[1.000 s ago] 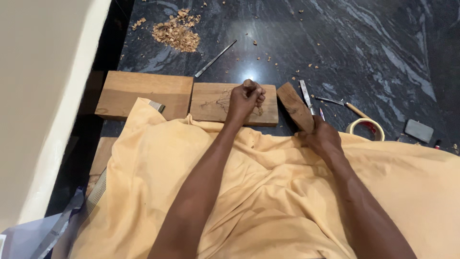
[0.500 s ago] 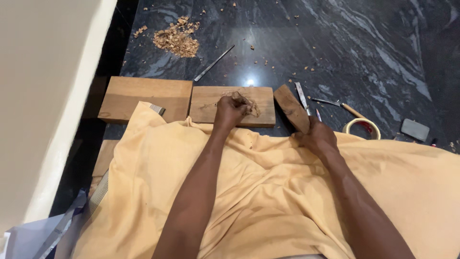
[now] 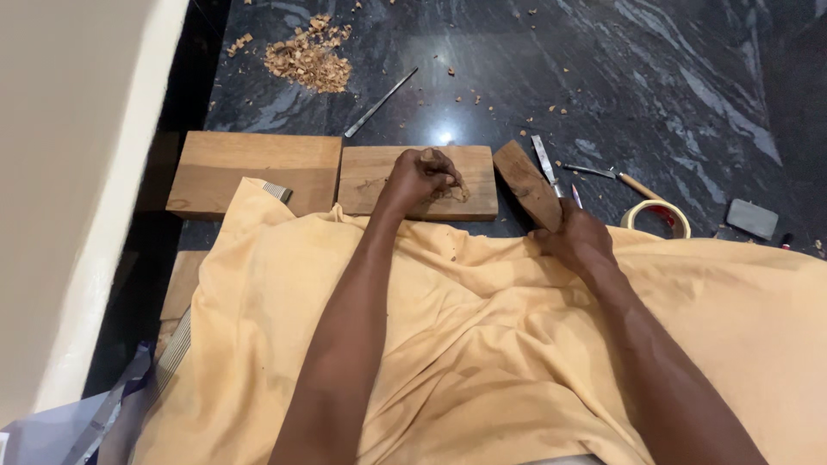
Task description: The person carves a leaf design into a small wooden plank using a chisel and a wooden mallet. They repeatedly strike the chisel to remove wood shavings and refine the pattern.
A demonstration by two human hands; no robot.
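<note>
Right hand (image 3: 579, 241) rests at the edge of the yellow cloth (image 3: 448, 344) that covers the person's lap, its fingers curled shut around the near end of a dark wooden block (image 3: 525, 182), which lies slanted on the black marble floor (image 3: 603, 69). Left hand (image 3: 418, 176) reaches a little farther out and sits on the middle wooden board (image 3: 419, 181), fingers bunched together over a small heap of shavings on the board's surface; whether it pinches a tool I cannot tell. That board lies flat on the floor just past the cloth's edge, with its right end near the dark block. To its left, almost touching it, lies a larger wooden board (image 3: 254, 172), one corner tucked under the cloth.

Just right of the dark block a metal blade (image 3: 544, 159) lies on the floor, and beyond the right hand sits a chisel with a wooden handle (image 3: 624, 178). A roll of masking tape (image 3: 656, 217) lies flat near the cloth's edge, and a small grey sharpening stone (image 3: 751, 218) rests farther right.

Farther out, a long thin metal file (image 3: 381, 103) lies at an angle on the marble, and past it a pile of wood chips (image 3: 308, 60) is heaped near the pale wall (image 3: 77, 172), with loose chips scattered around.
</note>
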